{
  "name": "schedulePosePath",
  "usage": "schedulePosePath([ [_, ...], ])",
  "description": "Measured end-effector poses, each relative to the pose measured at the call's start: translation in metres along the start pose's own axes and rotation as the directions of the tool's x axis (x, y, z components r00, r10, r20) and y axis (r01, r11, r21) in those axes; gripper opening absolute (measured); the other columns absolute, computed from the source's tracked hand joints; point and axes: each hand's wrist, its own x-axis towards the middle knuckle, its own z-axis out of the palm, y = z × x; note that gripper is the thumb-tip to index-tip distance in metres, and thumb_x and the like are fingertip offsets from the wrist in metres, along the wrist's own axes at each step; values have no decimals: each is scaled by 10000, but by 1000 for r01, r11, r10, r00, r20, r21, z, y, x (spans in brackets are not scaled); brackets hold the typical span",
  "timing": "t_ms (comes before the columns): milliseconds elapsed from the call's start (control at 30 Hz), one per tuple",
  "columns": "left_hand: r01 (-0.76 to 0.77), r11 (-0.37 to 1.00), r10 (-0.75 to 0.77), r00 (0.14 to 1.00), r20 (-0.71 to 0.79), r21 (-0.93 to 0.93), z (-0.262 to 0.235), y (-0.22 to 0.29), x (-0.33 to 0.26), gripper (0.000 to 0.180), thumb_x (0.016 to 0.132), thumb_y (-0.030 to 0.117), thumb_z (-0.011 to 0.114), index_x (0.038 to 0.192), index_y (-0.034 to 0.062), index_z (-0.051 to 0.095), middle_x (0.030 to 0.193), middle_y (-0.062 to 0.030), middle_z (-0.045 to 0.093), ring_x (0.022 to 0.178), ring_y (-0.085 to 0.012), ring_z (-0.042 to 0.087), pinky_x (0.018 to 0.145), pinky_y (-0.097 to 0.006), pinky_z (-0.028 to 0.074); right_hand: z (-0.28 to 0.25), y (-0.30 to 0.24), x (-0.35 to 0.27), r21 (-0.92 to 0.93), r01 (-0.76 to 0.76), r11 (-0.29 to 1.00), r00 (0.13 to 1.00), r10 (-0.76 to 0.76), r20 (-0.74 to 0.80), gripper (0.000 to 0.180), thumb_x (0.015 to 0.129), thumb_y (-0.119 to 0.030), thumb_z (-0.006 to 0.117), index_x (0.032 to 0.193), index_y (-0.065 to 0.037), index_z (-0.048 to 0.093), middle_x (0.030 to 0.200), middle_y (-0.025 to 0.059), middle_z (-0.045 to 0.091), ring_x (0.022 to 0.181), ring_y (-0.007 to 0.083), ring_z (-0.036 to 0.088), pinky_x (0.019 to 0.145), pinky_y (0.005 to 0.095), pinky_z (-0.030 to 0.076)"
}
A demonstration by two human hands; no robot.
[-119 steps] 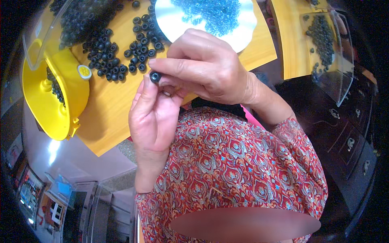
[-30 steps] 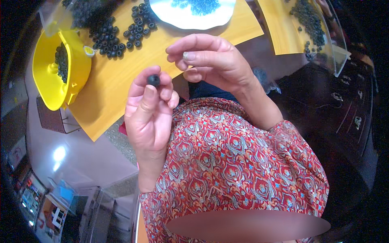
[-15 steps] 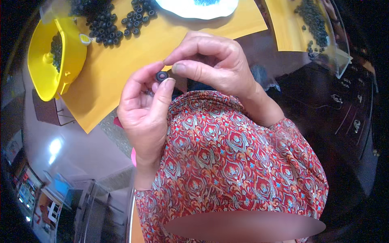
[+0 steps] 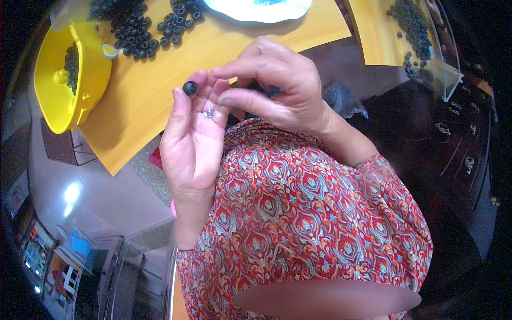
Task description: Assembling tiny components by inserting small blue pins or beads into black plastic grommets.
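Observation:
My left hand (image 4: 193, 141) has its palm turned up and pinches a small round black cap (image 4: 190, 88) between thumb and forefinger. A ring (image 4: 208, 113) shows on one of its fingers. Close by on the right is my right hand (image 4: 280, 82), thumb and forefinger spread apart in front of the left fingertips, with nothing visible between them. Similar small black caps (image 4: 140, 40) lie loose in a heap on the yellow sheet (image 4: 234, 48) beyond my hands.
At the left stands a yellow container (image 4: 98, 69) with small dark pieces inside. A white wavy-edged plate (image 4: 261, 15) with blue bits sits at the far edge. More dark pieces (image 4: 413, 32) lie at the far right beside a clear plastic bag (image 4: 344, 98).
My left hand has opened out its palm and lifted the black cap up and to the left. My right hand's thumb and forefinger have parted.

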Motion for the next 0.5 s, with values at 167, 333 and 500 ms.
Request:
schedulePosePath([
  [167,-21,995,14,998,64,101,2,-3,-4,291,964,177,466,1157,-32,529,1172,-128,565,1101,-222,515,987,-371,395,0,3,2,-152,88,984,996,-84,34,306,708,-109,760,1002,-58,692,750,64,579,674,171,551,579,276,445],
  [333,4,995,-9,999,48,102,-1,-2,-9,281,954,158,485,1158,-30,528,1165,-119,568,1086,-206,515,1003,-381,374,-1,2,10,-149,122,981,988,-105,114,254,712,-193,738,919,-64,666,774,90,535,734,251,563,627,343,466],
  [500,23,993,-20,999,-33,114,3,6,-10,281,954,158,484,1155,-35,519,1157,-126,563,1100,-218,511,1022,-428,350,4,2,13,-77,81,994,989,-71,129,232,710,-188,738,886,-58,661,790,100,530,761,264,556,642,354,462],
])
